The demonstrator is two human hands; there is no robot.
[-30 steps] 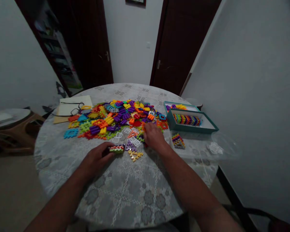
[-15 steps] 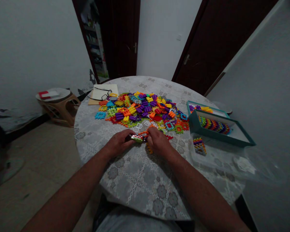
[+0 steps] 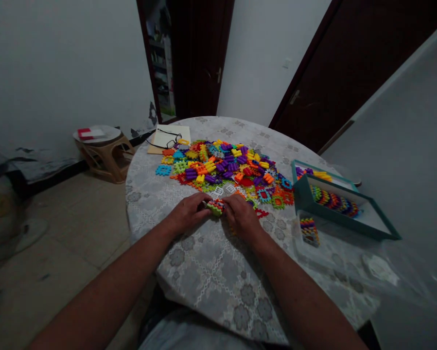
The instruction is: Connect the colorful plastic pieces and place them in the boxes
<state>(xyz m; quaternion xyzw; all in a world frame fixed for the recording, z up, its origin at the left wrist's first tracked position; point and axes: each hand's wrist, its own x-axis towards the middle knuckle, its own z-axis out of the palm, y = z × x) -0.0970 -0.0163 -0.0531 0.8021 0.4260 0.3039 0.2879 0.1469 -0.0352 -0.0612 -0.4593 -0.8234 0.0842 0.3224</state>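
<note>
Honestly, the slip I'd fear is in the small stack of toothed pieces (image 3: 216, 207): my left hand (image 3: 189, 211) has thumb and fingers clamped on its left end, while my right hand (image 3: 243, 216) has its fingertips at the right end, and I cannot tell whether they pinch it. Uneven pressure could skew a layer or pop one loose, and loose white pieces (image 3: 230, 188) just beyond the fingers could get nudged by a knuckle. The dim light makes the teeth hard to judge. Under my wrists runs a patterned tablecloth (image 3: 211, 262); past the fingertips spreads a bright pile (image 3: 221, 167); to their right sits a green box (image 3: 349, 223), and far left, a stool (image 3: 111, 158).
</note>
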